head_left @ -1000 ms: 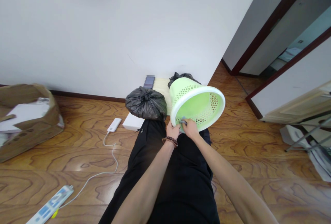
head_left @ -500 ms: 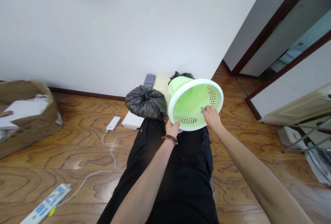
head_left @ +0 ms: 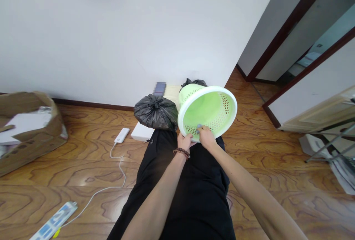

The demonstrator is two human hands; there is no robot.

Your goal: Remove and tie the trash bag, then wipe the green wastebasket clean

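Observation:
A light green plastic basket (head_left: 206, 103) with a pale rim and rows of holes is tilted so its mouth faces me. My left hand (head_left: 184, 141) is closed on the rim at the lower left, thumb on the inner side. Just inside the lower rim, my right hand (head_left: 206, 136) is closed round a small greyish piece (head_left: 199, 126), mostly covered by the fingers; I cannot make out its kind. Left of the basket, a tied black garbage bag (head_left: 156, 112) touches my trousers. Another black bag (head_left: 198, 82) shows partly behind the basket.
An open cardboard box (head_left: 52, 129) with white items stands at the left. A white charger-like block (head_left: 122, 135) has a cable running to a power strip (head_left: 55, 221). A white box (head_left: 141, 131) lies by my leg. At the right stand metal legs (head_left: 327, 147) and a doorway.
My right hand has moved left and slightly down along the basket's inside, with the greyish piece in its fingers. My left hand keeps its hold on the rim.

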